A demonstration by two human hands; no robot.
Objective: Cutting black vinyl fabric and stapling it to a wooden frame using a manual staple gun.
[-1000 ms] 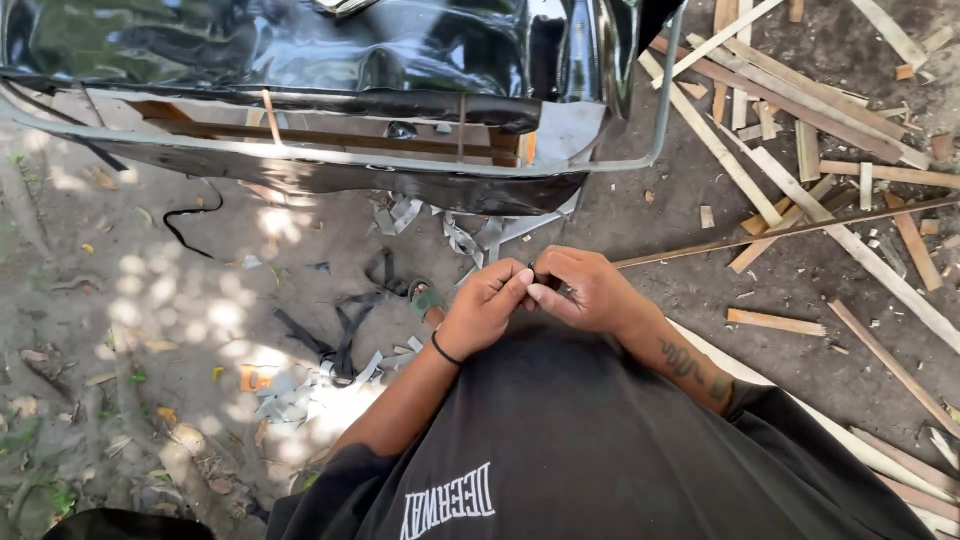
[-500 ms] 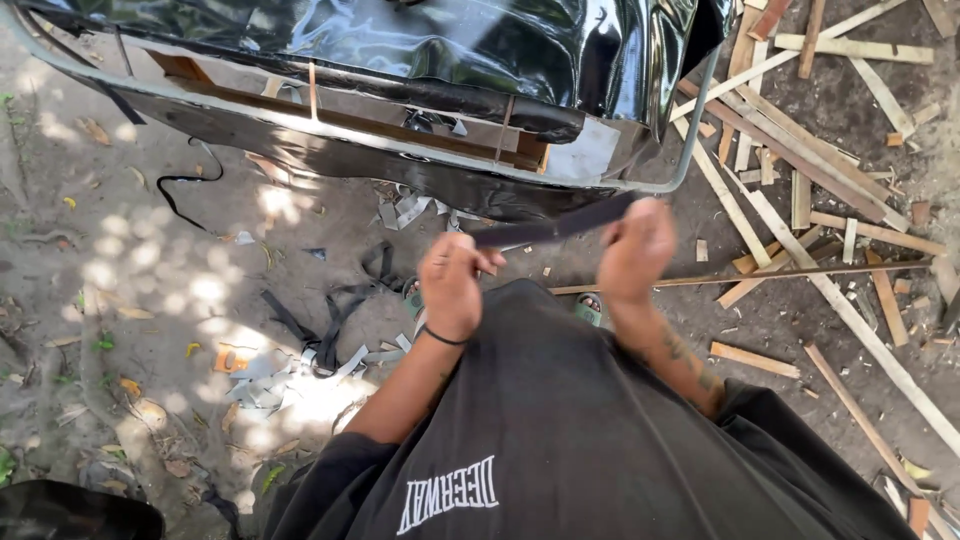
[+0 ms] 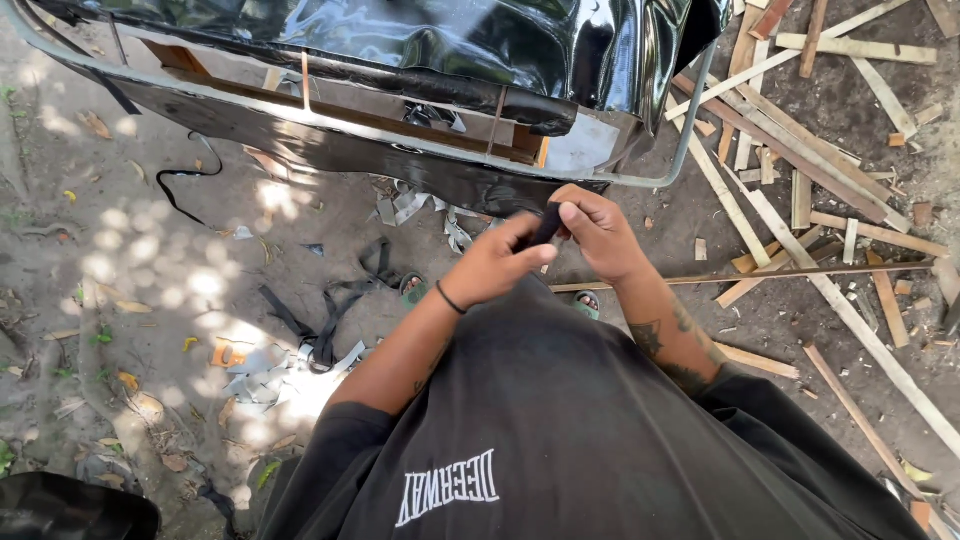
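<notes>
Short black strip of webbing (image 3: 546,222) pinched between both hands in front of the chest, above the dirt ground (image 3: 150,260). Left hand (image 3: 497,264) grips its lower end, right hand (image 3: 598,232) its top. Just beyond: glossy black upholstered frame with metal tube rim (image 3: 420,60). Scrap wooden slats (image 3: 800,190) litter the ground's right side; black straps (image 3: 330,300) lie left.

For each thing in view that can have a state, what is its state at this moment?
left hand: closed on one end of the small black strip.
right hand: fingers pinch the other end of it.
small black strip: held between both hands, off the ground.
black-covered frame: tipped over, wooden underside partly uncovered.
wooden slats: scattered on the dirt.
black straps: loose on the ground.
</notes>
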